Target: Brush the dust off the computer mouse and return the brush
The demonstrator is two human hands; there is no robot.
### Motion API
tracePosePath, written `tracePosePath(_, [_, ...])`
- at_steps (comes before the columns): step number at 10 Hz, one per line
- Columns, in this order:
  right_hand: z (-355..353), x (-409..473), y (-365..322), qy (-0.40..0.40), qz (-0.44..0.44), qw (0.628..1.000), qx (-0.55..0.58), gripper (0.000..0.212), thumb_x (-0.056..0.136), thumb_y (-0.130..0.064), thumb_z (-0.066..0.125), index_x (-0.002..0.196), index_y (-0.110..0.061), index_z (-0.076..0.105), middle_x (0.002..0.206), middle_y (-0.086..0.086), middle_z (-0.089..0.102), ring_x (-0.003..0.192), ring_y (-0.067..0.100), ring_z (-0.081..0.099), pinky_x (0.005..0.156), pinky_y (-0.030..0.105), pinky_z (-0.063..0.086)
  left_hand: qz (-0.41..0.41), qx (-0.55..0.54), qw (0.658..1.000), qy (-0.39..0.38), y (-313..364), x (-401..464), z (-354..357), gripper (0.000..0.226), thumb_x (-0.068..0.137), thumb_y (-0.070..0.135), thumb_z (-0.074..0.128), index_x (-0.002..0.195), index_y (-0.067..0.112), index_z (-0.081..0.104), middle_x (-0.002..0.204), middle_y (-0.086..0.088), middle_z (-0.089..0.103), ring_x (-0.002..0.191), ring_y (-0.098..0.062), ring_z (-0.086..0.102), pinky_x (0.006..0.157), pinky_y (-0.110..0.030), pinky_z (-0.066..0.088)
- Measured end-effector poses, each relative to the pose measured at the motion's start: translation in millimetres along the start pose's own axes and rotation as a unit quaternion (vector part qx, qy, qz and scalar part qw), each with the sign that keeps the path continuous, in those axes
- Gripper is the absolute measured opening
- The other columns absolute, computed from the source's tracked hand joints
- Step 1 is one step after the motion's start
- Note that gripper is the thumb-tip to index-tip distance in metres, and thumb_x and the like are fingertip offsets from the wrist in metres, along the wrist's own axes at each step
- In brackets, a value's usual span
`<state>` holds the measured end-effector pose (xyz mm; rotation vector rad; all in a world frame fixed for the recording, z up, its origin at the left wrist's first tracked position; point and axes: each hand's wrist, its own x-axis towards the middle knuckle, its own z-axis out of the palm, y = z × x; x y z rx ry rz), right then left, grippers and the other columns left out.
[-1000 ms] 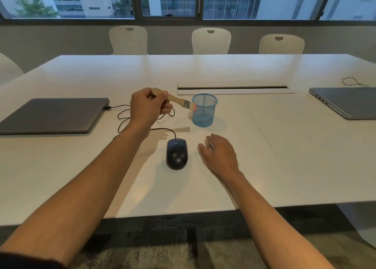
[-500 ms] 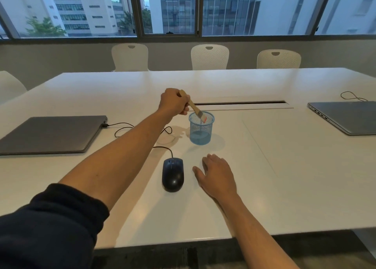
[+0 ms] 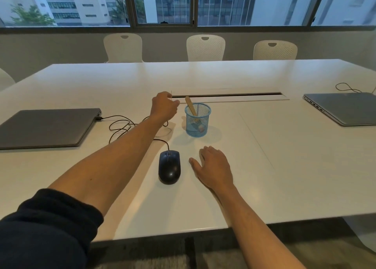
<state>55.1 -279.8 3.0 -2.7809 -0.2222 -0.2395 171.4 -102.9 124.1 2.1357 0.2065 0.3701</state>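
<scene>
The brush [image 3: 192, 111] stands in the blue mesh cup [image 3: 197, 119] on the white counter [image 3: 284, 167]. Its wooden handle leans to the left and sticks up over the rim. The bristle end is down at the bottom of the cup.

The left hand [image 3: 164, 107] hangs just beside the cup, on its left side. It holds nothing. Its fingers look loosely bent, and the handle is near them but not touching. The right hand [image 3: 213, 168] lies flat on the counter with its fingers spread wide. It rests just beside the black mouse [image 3: 169, 167], not on it. The mouse sits near the front of the counter, and its wire [image 3: 130, 126] runs in loops to a shut laptop [image 3: 46, 127] on the left. Another shut laptop [image 3: 343, 107] lies far to the right.

The job looks almost done, because the brush is in the cup. The step now, I think, is to take the left hand away. It is best to lift the hand up and back, away from the handle, so it does not bump it. The cup looks light and could tip over. The arm should also stay above the wire loops, so the mouse does not get tugged.

I can see no words, names or labels on anything here.
</scene>
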Motion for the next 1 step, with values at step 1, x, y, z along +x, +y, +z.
tracePosePath(1, [-0.9,1.7,-1.7,0.001,0.006,1.0,0.0,0.067,0.097,-0.063,0.042,0.141,-0.014,0.054,0.151,0.007,0.052,0.14,0.025,0.045,0.118,0.039,0.026,0.029,0.03,0.999,0.013,-12.7,-20.7,-9.2,0.032,0.093,0.022,0.067,0.121,0.006,0.063,0.106,-0.012,0.071,0.09,-0.021,0.067,0.083,-0.03,0.055])
